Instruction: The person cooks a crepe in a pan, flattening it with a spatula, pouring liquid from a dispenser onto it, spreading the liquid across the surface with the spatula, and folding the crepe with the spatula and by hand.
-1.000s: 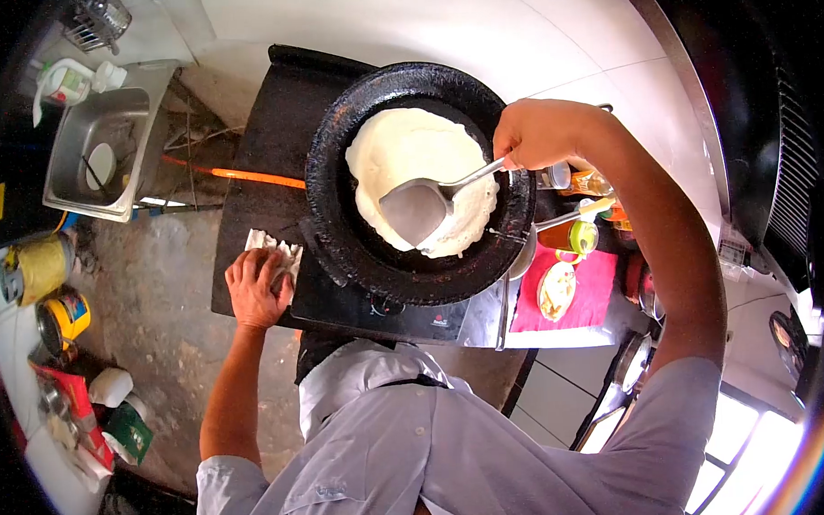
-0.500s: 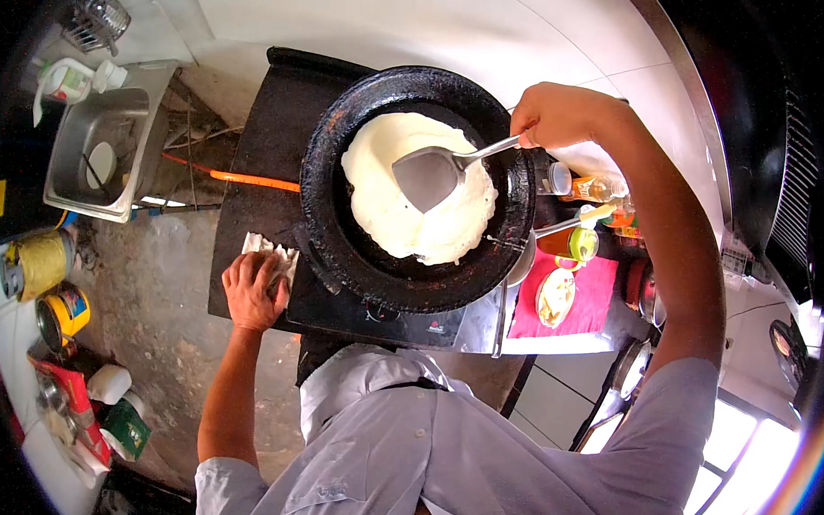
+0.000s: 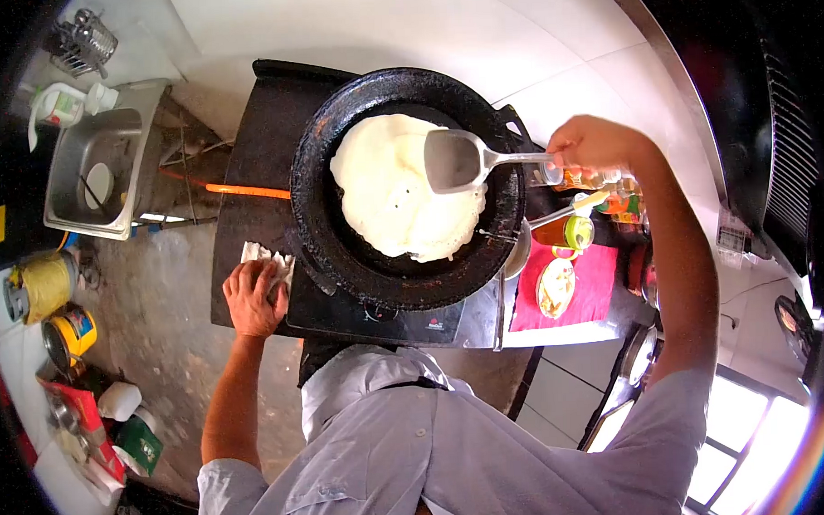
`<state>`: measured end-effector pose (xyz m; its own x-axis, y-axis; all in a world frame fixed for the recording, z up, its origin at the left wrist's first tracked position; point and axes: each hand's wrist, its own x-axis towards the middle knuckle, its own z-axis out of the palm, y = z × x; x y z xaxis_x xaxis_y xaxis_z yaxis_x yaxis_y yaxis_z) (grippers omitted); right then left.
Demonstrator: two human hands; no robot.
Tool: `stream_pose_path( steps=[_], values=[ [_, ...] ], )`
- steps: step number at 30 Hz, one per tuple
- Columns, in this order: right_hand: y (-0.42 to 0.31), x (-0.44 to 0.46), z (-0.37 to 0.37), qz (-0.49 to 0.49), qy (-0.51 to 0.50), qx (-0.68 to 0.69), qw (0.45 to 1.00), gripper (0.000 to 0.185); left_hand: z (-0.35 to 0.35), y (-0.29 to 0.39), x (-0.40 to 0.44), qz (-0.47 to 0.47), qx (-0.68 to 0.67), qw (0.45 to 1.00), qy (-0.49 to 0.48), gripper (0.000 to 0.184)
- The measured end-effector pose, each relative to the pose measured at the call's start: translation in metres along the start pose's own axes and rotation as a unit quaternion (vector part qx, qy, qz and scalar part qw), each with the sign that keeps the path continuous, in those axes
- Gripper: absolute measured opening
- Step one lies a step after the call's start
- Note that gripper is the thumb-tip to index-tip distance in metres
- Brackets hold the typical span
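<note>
A black pan (image 3: 315, 206) sits on the dark stove (image 3: 248, 227), with a pale, thin round of batter or flatbread (image 3: 387, 186) spread inside. My right hand (image 3: 594, 147), fingers closed, holds the handle of a metal spatula (image 3: 454, 161). The spatula's broad blade is over the upper right part of the pale round; whether it touches is hard to tell. At the stove's left front, my left hand (image 3: 253, 298) is closed over a crumpled white cloth (image 3: 271, 255), pressing it near the pan's left edge.
A metal sink (image 3: 123, 168) stands at the left, and an orange hose (image 3: 246, 190) runs to the stove. On the right are bottles (image 3: 577, 179), a ladle (image 3: 569, 211), a green-lidded jar (image 3: 579, 232) and a bowl of food (image 3: 555, 287) on a pink cloth (image 3: 599, 287).
The spatula has moved right and away from me, off the round's middle, and its blade has turned. My right hand has shifted right with it. My left hand stays on the cloth.
</note>
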<state>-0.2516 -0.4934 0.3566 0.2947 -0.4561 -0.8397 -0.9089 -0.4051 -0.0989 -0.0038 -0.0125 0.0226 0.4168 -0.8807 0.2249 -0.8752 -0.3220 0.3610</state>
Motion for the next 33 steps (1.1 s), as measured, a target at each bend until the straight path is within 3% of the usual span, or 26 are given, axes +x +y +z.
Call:
stream_pose_path(
  steps=[4,6,8,10,14,22,33],
  values=[
    [0.048,-0.01,0.062,-0.107,-0.045,0.289,0.95,0.026,0.001,-0.001,0.0,0.002,-0.005,1.0,-0.002,0.048],
    [0.028,-0.029,0.097,-0.127,-0.046,0.33,0.934,0.027,0.001,-0.001,-0.002,0.002,-0.001,1.0,-0.004,0.048],
    [0.013,-0.041,0.139,-0.094,-0.064,0.502,0.857,0.024,0.0,-0.001,-0.001,0.006,0.015,1.0,-0.001,0.047],
    [-0.015,-0.057,0.179,-0.067,-0.071,0.667,0.739,0.026,0.002,-0.001,-0.002,0.005,0.005,1.0,0.0,0.048],
    [-0.059,-0.058,0.229,-0.112,-0.043,0.773,0.623,0.023,0.003,-0.003,-0.004,0.009,0.0,1.0,-0.004,0.049],
    [-0.131,0.0,0.263,-0.141,0.015,0.824,0.548,0.023,0.003,-0.004,-0.005,0.022,-0.004,1.0,-0.008,0.047],
    [-0.168,-0.017,0.298,-0.113,0.001,0.833,0.542,0.022,0.004,-0.006,-0.007,0.031,-0.011,0.999,-0.016,0.047]
  ],
)
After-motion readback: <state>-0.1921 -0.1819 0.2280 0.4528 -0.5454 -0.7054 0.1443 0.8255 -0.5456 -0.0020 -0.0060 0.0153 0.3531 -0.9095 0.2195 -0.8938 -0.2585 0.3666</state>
